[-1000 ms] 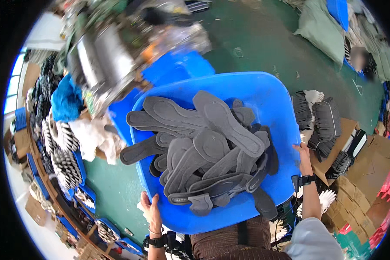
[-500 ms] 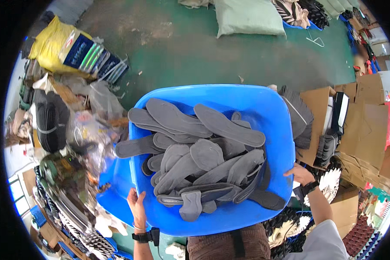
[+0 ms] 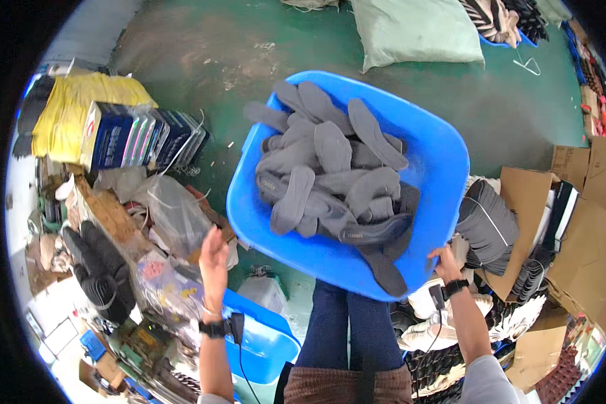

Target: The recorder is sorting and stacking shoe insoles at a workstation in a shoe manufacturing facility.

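Observation:
A large blue plastic tub (image 3: 432, 172) lies ahead of me, turned at a slant, holding a loose heap of dark grey shoe insoles (image 3: 333, 148). Some insoles overhang its far left rim. My right hand (image 3: 446, 264) grips the tub's near right corner. Off the tub's near left side, my left hand (image 3: 214, 262) is raised with its fingers stretched out and nothing in it. Whether the tub rests on the floor or hangs above it, I cannot tell. Both wrists wear black bands with a cable.
Another blue tub (image 3: 266, 340) stands at my lower left. Bundled dark insoles (image 3: 485, 225) and open cardboard boxes (image 3: 528, 215) crowd the right. Clear plastic bags (image 3: 178, 212) and a yellow sack (image 3: 91, 111) line the left. A pale green sack (image 3: 421, 34) lies on the floor ahead.
The tub of insoles has moved forward and turned clockwise. My left hand has let go of its rim; my right hand stays on the near right corner.

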{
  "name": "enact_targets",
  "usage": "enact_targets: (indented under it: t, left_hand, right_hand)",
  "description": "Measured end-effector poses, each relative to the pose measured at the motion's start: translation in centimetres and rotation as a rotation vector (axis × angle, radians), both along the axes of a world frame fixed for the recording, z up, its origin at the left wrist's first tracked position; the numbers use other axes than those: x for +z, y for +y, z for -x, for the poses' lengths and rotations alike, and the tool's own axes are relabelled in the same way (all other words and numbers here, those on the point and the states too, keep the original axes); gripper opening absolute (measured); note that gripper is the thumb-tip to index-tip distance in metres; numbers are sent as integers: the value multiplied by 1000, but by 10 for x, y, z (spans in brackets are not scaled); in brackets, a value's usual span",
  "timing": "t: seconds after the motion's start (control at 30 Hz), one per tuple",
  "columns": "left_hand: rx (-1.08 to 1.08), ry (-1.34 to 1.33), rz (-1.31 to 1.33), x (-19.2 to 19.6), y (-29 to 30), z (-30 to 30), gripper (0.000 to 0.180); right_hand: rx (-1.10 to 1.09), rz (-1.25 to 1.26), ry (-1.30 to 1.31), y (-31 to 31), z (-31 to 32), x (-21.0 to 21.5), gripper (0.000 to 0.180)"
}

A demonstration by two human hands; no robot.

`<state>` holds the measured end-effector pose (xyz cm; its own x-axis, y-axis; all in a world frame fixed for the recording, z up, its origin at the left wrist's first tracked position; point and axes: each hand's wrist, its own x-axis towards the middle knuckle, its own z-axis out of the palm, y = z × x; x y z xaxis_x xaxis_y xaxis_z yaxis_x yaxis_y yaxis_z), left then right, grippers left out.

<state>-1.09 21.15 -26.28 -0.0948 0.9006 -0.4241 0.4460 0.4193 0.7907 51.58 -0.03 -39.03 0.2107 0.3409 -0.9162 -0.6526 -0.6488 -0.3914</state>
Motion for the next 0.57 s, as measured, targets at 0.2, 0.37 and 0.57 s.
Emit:
enact_targets:
  t: [0.2,0.37,0.57]
  left_hand:
    - [27,4,332,-48,-63,-35,56]
    - [146,-36,584,-68,-110,-71,58]
    - [106,-11,629,8,-93,-91,58]
  right_hand:
    - [-77,-28,-34,103,-21,-159,39]
    - [-63,-11,-179,156,-83,-245,49]
    - [405,134,-309,178,-89,-201,58]
